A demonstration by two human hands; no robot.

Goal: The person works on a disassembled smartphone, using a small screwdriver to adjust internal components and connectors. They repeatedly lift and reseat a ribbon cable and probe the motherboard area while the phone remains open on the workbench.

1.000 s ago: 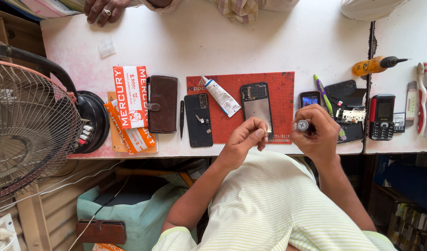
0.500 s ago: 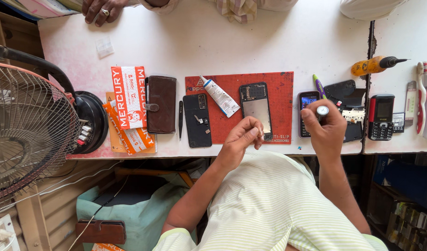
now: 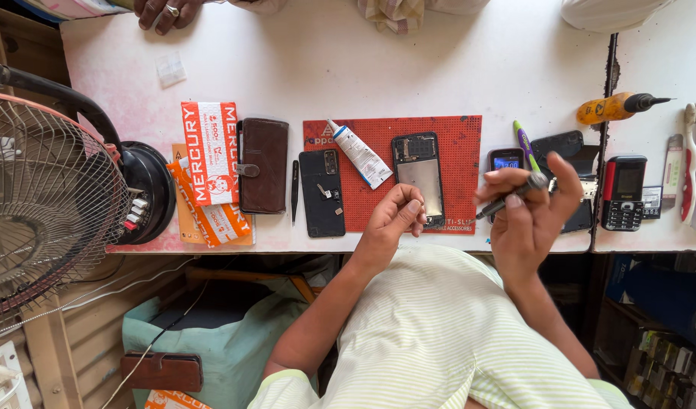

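Note:
My right hand (image 3: 526, 220) is shut on a thin dark screwdriver (image 3: 508, 199), held slantwise just off the right edge of the red work mat (image 3: 461, 151). My left hand (image 3: 393, 220) rests at the mat's front edge with its fingertips pinched together; nothing shows between them. It touches the lower end of an opened phone (image 3: 418, 176) that lies back-up on the mat. The phone's black back cover (image 3: 322, 193) lies to the left, and a white glue tube (image 3: 359, 154) is between them.
A brown wallet (image 3: 263, 165), black tweezers (image 3: 294, 189) and orange-white boxes (image 3: 210, 155) lie left of the mat, beside a fan (image 3: 53, 204). Right: a purple pen (image 3: 525, 144), small phones (image 3: 624, 193), a yellow tool (image 3: 617, 107), a toothbrush (image 3: 690, 163). Another person's hand (image 3: 162, 11) rests at the far edge.
My right hand has shifted slightly right and turned the screwdriver, so it now lies slantwise instead of end-on. My left hand has stayed at the phone's lower end.

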